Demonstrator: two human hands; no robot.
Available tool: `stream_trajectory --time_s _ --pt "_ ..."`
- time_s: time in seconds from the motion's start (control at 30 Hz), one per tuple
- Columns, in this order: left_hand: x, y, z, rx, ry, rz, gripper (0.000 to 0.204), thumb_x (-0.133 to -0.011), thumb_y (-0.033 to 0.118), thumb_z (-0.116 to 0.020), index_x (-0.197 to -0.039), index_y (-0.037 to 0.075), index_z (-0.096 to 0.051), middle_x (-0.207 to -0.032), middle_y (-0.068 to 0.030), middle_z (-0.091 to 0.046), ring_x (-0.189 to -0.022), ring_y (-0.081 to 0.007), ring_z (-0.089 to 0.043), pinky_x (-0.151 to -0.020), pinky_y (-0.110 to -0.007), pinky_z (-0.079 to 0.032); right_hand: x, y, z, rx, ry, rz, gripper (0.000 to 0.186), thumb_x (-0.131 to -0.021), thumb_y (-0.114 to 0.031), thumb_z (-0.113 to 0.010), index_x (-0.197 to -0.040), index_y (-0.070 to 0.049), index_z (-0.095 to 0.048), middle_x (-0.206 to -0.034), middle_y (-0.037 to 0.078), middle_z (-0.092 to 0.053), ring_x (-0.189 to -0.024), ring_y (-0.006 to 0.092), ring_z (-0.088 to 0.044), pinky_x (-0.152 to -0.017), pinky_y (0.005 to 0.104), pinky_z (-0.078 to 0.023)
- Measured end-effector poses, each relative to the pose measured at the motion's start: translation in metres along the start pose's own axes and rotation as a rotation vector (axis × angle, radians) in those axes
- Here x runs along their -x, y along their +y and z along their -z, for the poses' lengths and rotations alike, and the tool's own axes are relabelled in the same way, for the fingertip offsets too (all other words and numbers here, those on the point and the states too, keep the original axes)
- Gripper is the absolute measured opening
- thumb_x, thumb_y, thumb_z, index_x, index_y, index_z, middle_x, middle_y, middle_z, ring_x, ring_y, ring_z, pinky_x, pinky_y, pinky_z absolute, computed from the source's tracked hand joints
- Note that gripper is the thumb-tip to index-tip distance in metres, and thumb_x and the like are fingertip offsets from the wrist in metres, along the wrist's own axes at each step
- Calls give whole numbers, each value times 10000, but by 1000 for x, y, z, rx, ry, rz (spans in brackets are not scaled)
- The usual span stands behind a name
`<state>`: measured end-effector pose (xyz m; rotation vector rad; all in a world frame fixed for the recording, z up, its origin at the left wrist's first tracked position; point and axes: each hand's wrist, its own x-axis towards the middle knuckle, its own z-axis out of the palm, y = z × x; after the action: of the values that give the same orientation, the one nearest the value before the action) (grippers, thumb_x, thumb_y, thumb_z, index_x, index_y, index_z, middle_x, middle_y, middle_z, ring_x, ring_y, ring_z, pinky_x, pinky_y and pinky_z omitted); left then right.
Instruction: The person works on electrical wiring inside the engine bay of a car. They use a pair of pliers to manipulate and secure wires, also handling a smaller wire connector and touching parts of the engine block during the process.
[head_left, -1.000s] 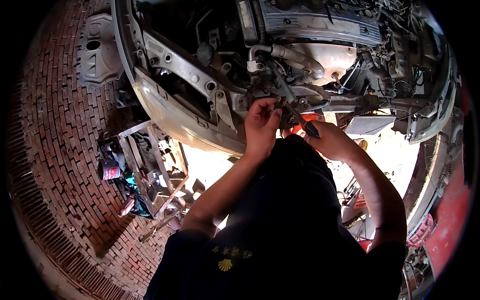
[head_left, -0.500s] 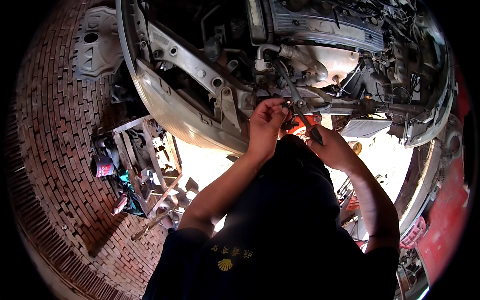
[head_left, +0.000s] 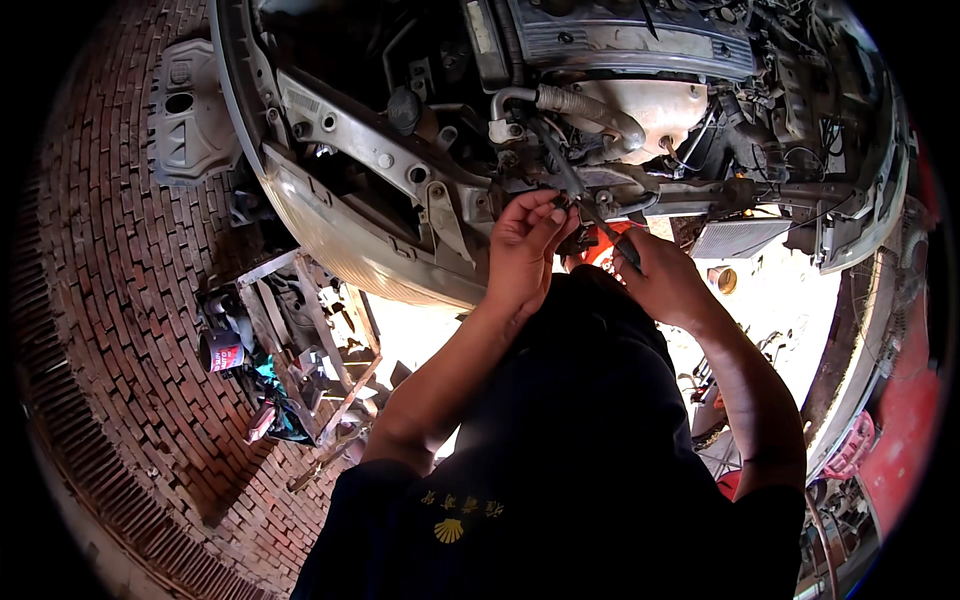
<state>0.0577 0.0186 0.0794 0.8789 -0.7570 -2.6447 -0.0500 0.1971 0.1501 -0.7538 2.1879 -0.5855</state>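
At the left of the frame a small dark can with a red-and-white label stands on the brick floor beside a metal frame. At centre my left hand has its fingers pinched on a small dark connector under the engine bay. My right hand is closed around a dark tool whose tip touches it.

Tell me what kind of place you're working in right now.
Likely an outdoor car repair yard: an open engine bay with the front stripped, a brick-paved ground, and a cluttered metal rack of parts beside the car.
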Motion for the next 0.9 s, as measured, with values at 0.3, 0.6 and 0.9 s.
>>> stream_trajectory --time_s 0.3,0.6,0.9 --pt "0 -3 0 111 -3 51 244 -1001 -35 -634 -1239 16 -617 -1049 -42 -706 -1048 -192 -713 -1022 -338 -587 -4 9 0 -57 11 -1 295 -1028 -257 -622 -1164 4 -596 -942 233 -690 -913 439 -674 -788 497 -506" --pt "3 -3 -5 -92 83 -17 237 -977 -32 -680 -1207 11 -642 -1025 -45 -695 -997 -164 -709 -928 -303 -591 -3 1 18 -182 -188 -11 331 -997 -256 -672 -1171 23 -633 -899 219 -696 -861 395 -682 -785 441 -519" --pt "6 -10 -1 -303 108 -185 226 -971 -51 -684 -1187 -4 -637 -1015 -28 -655 -957 -124 -656 -905 -266 -527 -9 -7 36 -12 -286 -11 349 -986 -273 -675 -1170 20 -632 -892 231 -691 -867 399 -685 -777 473 -513"
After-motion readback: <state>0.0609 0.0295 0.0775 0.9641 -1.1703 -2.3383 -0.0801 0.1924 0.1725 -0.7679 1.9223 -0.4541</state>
